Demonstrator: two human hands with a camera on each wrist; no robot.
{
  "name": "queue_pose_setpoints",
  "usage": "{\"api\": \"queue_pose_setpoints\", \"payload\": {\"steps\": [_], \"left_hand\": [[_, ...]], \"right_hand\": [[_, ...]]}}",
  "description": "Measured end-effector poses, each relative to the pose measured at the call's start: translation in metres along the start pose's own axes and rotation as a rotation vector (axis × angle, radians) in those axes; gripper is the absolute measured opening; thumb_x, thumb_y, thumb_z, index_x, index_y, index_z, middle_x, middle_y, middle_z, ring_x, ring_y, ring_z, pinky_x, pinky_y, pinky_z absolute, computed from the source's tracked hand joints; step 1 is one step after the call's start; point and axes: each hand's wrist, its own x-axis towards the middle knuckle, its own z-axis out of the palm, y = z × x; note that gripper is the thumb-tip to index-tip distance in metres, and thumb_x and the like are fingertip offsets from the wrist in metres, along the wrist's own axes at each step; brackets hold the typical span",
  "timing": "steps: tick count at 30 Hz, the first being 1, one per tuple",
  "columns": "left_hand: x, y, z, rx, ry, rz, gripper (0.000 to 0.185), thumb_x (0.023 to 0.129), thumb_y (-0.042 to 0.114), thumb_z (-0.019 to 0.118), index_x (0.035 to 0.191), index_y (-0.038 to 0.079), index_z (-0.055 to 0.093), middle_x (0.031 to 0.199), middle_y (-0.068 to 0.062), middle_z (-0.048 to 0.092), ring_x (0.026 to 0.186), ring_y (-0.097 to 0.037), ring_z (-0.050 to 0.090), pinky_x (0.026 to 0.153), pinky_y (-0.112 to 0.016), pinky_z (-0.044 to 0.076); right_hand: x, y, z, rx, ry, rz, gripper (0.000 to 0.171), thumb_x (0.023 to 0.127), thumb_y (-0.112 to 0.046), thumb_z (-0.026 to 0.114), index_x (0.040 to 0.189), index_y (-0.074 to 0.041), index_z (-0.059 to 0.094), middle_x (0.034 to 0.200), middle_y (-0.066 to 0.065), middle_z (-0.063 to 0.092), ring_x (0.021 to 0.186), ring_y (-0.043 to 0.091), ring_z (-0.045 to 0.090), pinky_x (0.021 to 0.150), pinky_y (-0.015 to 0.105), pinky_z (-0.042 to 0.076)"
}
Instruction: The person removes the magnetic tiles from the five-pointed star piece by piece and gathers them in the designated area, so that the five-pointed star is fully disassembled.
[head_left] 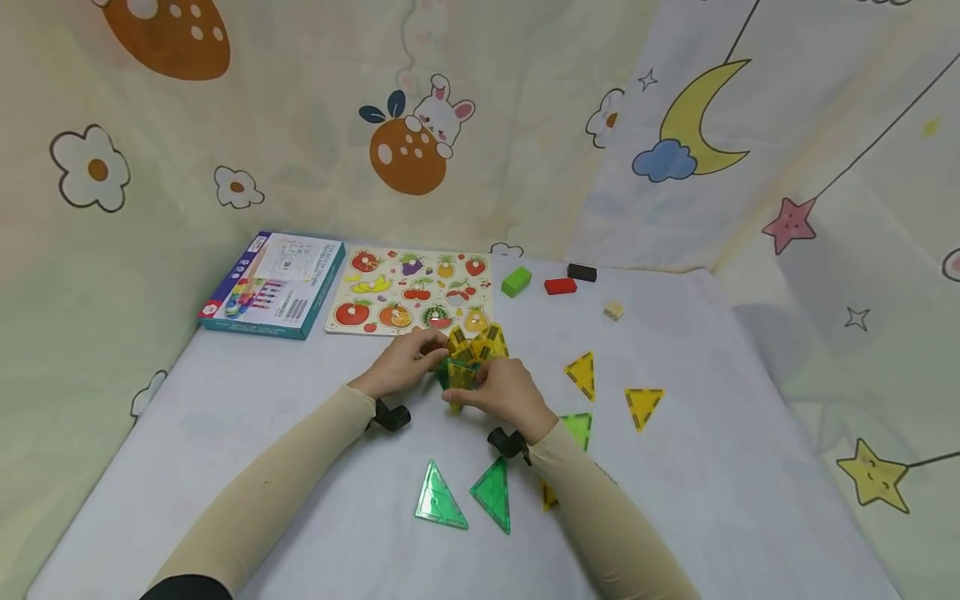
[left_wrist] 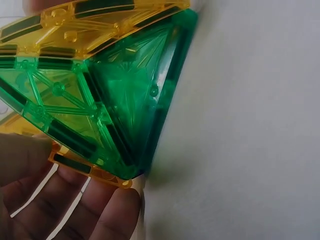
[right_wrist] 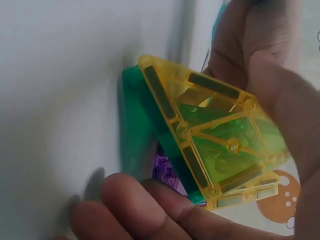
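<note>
Three loose yellow triangles (head_left: 582, 374) and three green ones (head_left: 440, 498) lie at centre-right. Upper centre: four small blocks (head_left: 516, 282), one puzzle board (head_left: 411, 292), one box (head_left: 273, 284).

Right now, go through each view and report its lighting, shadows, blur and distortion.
Head view: soft, even light, faint shadows under the loose green triangles, edges bowed by a wide lens. Left wrist view: the tile cluster is sharp and glows through, a dark shadow beside it on the cloth, the left hand blurred. Right wrist view: yellow tile sharp, right hand's fingers soft.
</note>
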Motion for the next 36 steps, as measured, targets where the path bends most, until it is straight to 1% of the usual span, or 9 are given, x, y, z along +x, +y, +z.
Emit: {"api": "queue_pose_setpoints", "payload": {"steps": [4,6,8,15,19,23,29,33,36], "left_hand": [[-0.005,0.002,0.003,-0.011,0.013,-0.011,0.021,0.108,0.027,0.058,0.122,0.016,0.067,0.120,-0.004,0.073,0.109,-0.020,0.067,0.097,-0.043,0.055],[-0.008,0.003,0.004,-0.016,0.015,-0.024,0.021,0.107,0.027,0.058,0.122,0.015,0.067,0.120,-0.004,0.073,0.109,-0.020,0.068,0.096,-0.043,0.056],[-0.011,0.004,0.005,-0.026,0.015,-0.043,0.020,0.107,0.027,0.059,0.122,0.015,0.066,0.120,-0.004,0.073,0.110,-0.020,0.068,0.095,-0.042,0.057],[-0.025,0.005,0.008,-0.067,0.023,-0.088,0.015,0.105,0.024,0.063,0.114,0.013,0.065,0.113,-0.005,0.073,0.107,-0.020,0.069,0.094,-0.042,0.057],[-0.033,0.009,0.010,-0.130,0.016,-0.136,0.013,0.102,0.021,0.066,0.111,0.011,0.062,0.112,-0.008,0.072,0.102,-0.019,0.069,0.085,-0.035,0.059],[-0.039,0.009,0.014,-0.198,0.011,-0.173,0.014,0.101,0.018,0.066,0.108,0.008,0.058,0.114,-0.011,0.070,0.100,-0.018,0.068,0.077,-0.030,0.060],[-0.045,0.010,0.017,-0.271,0.024,-0.188,0.014,0.101,0.014,0.065,0.109,0.007,0.055,0.117,-0.015,0.067,0.101,-0.021,0.069,0.077,-0.032,0.064],[-0.048,0.010,0.017,-0.262,0.039,-0.176,0.015,0.101,0.015,0.066,0.110,0.007,0.056,0.118,-0.014,0.068,0.102,-0.021,0.070,0.078,-0.032,0.063],[-0.051,0.009,0.013,-0.204,0.039,-0.154,0.020,0.101,0.022,0.068,0.113,0.009,0.059,0.119,-0.012,0.069,0.103,-0.020,0.070,0.080,-0.032,0.062]], "right_hand": [[-0.001,0.001,-0.002,0.022,-0.009,-0.020,0.047,0.079,-0.051,0.087,0.076,-0.007,0.071,0.059,-0.004,0.052,0.059,0.012,0.048,0.052,0.024,0.036],[-0.001,0.003,-0.003,0.027,-0.019,-0.038,0.045,0.080,-0.046,0.088,0.090,-0.004,0.076,0.069,-0.001,0.066,0.064,0.012,0.056,0.056,0.024,0.043],[-0.001,0.006,-0.004,0.034,-0.036,-0.057,0.045,0.080,-0.040,0.088,0.101,-0.002,0.077,0.080,0.002,0.073,0.070,0.013,0.061,0.061,0.025,0.049],[0.001,0.018,-0.012,0.078,-0.154,-0.158,0.038,0.083,-0.021,0.087,0.113,-0.002,0.073,0.090,0.004,0.071,0.076,0.013,0.061,0.069,0.025,0.053],[0.001,0.023,-0.017,0.107,-0.207,-0.183,0.043,0.084,-0.013,0.083,0.124,-0.001,0.069,0.100,0.007,0.071,0.081,0.012,0.064,0.075,0.025,0.056],[0.003,0.028,-0.020,0.116,-0.239,-0.190,0.044,0.085,-0.008,0.081,0.128,-0.003,0.068,0.104,0.007,0.070,0.082,0.012,0.064,0.072,0.024,0.054],[0.005,0.029,-0.022,0.112,-0.251,-0.206,0.043,0.087,-0.005,0.080,0.128,-0.004,0.067,0.106,0.008,0.070,0.082,0.013,0.062,0.073,0.025,0.053],[0.006,0.026,-0.023,0.116,-0.248,-0.209,0.043,0.087,-0.004,0.080,0.128,-0.004,0.067,0.107,0.009,0.070,0.083,0.014,0.062,0.075,0.026,0.054],[0.005,0.025,-0.023,0.118,-0.249,-0.205,0.043,0.087,-0.004,0.080,0.128,-0.004,0.068,0.107,0.009,0.070,0.084,0.014,0.063,0.075,0.026,0.054]]}}
